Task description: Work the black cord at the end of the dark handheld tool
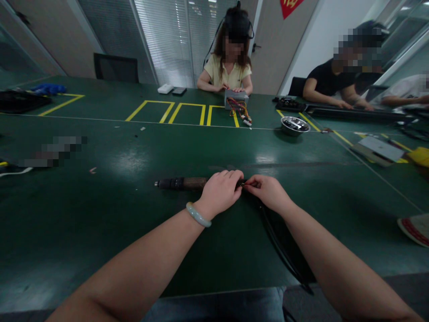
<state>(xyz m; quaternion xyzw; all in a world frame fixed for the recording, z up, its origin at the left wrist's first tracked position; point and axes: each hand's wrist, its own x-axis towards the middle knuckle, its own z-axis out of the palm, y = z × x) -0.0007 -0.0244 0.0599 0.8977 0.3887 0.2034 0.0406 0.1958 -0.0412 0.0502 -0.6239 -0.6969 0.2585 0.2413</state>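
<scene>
A long, dark cylindrical tool with a metal tip, which looks like an electric screwdriver (194, 183), lies across the green table. My left hand (221, 190) is closed around its right end and hides that part. Close beside it, the fingertips of my right hand (266, 191) pinch something small and thin at the tool's end. A tiny brassy glint shows between the two hands, too small to name. From beneath my right hand a black cable (276, 241) curves down over the table's near edge.
Across the green table (100, 223), a person handles a grey box with coloured wires (236, 100). A metal bowl (295, 126) stands at the right, before another person working with a long black part (355, 112). A flat pale panel (380, 149) lies further right.
</scene>
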